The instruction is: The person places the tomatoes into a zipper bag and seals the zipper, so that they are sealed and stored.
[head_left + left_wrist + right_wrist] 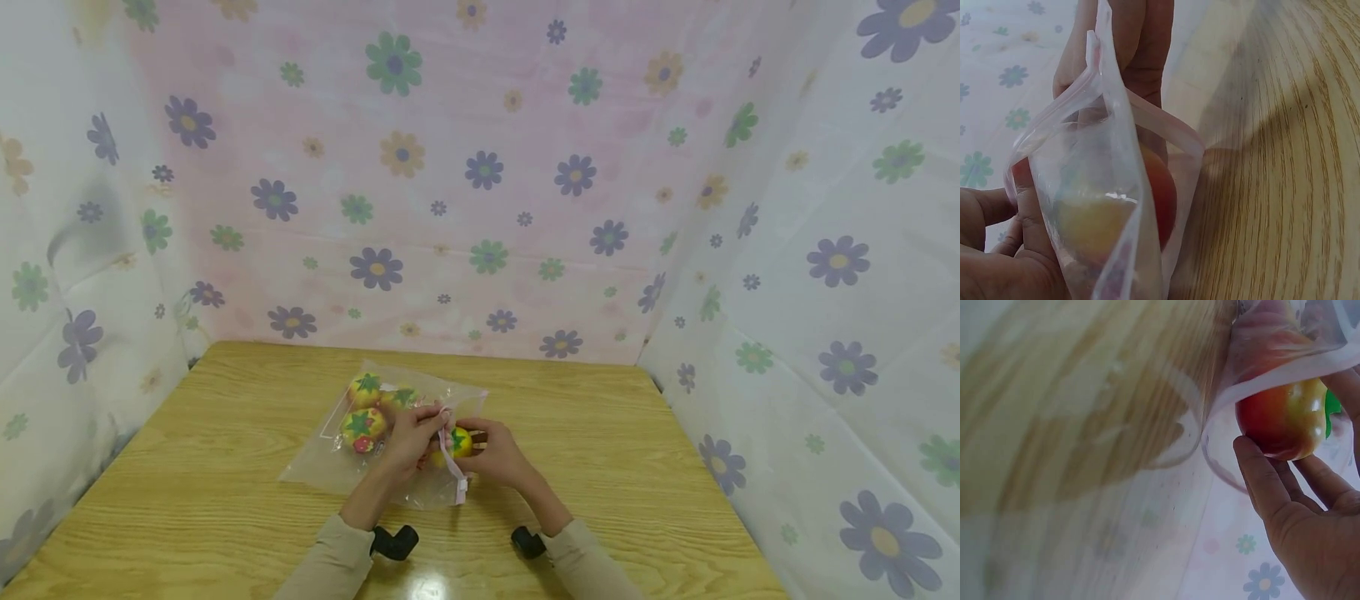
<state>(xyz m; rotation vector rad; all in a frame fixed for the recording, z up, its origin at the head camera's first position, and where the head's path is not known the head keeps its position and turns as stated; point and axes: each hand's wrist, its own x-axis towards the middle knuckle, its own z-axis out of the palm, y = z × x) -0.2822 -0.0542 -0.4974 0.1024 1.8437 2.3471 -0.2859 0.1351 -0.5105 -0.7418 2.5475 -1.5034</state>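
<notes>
A clear zip bag (pixel 330 462) with a pale pink zip strip (pixel 452 467) lies on the table, its mouth toward the right. Inside show several round yellow-and-red toy fruits (pixel 363 427) with green leafy tops. My left hand (pixel 408 442) pinches the bag's edge; in the left wrist view its fingers (pixel 1029 212) are at the parted mouth. At that mouth, my right hand (pixel 498 454) holds another yellow-red toy fruit (pixel 1285 419) by its fingertips. The bag's edge passes over this fruit, covering part of it in the right wrist view.
The wood-grain table (pixel 600 450) has flower-print cloth walls (pixel 480 208) at its back and sides. A black wrist fitting (pixel 395 542) sits by the left sleeve, another (pixel 528 542) by the right sleeve.
</notes>
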